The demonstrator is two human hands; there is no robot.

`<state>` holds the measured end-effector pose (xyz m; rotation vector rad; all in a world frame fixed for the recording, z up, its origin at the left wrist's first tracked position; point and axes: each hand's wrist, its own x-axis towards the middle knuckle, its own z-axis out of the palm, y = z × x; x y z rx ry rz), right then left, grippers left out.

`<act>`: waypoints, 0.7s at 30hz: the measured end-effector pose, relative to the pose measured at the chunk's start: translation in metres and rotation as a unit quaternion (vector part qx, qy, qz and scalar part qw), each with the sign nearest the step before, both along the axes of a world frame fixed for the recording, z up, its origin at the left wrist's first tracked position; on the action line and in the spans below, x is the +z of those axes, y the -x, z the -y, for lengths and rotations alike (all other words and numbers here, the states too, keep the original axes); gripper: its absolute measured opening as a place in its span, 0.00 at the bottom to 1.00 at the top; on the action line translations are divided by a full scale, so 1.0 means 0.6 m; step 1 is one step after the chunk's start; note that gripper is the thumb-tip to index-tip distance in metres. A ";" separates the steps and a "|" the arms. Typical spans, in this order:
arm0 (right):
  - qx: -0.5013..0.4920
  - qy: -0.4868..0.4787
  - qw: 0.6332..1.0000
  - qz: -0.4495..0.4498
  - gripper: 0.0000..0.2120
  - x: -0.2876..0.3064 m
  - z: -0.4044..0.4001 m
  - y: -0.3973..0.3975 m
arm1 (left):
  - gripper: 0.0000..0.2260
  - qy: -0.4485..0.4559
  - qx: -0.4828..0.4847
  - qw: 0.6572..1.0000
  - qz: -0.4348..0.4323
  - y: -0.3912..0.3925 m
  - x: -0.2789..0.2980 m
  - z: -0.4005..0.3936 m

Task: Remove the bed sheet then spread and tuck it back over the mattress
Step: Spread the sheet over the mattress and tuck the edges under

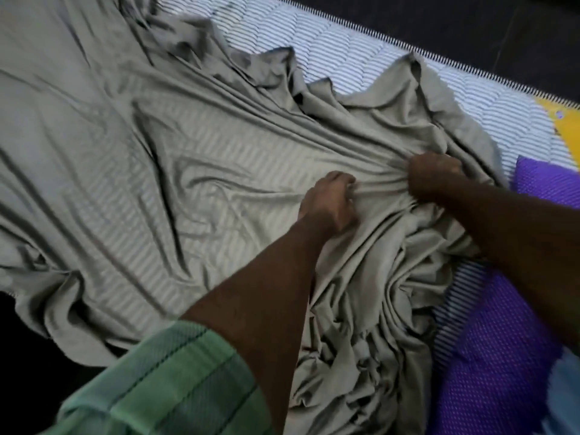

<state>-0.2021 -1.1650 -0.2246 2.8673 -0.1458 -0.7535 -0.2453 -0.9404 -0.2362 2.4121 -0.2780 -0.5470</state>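
On the striped blue-and-white mattress (361,54), the left hand (328,200) and right hand (434,175) each clench curled fingers around bunched folds of the crumpled grey-green bed sheet (163,152). It spreads left and far from both fists, heaped near them at right.

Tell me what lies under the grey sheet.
Under the grey sheet lies the striped mattress, bare along the far edge. Both hands, left and right, grip the sheet. The rest beneath is covered.

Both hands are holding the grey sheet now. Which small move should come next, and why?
Probably pull the bunched sheet toward the far right edge: left hand and right hand grip it, and the striped mattress lies bare there.
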 end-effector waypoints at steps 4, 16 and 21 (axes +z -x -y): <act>0.024 -0.085 0.992 0.092 0.18 0.024 -0.066 -0.028 | 0.26 -0.038 0.037 0.998 -0.024 0.006 0.012 -0.032; 0.054 -0.253 0.963 0.076 0.21 0.018 -0.459 0.108 | 0.21 -0.099 0.159 0.982 -0.031 0.111 0.066 -0.300; 0.083 -0.288 0.953 0.038 0.18 0.018 -0.683 0.155 | 0.18 -0.102 0.225 0.968 -0.054 0.152 0.070 -0.514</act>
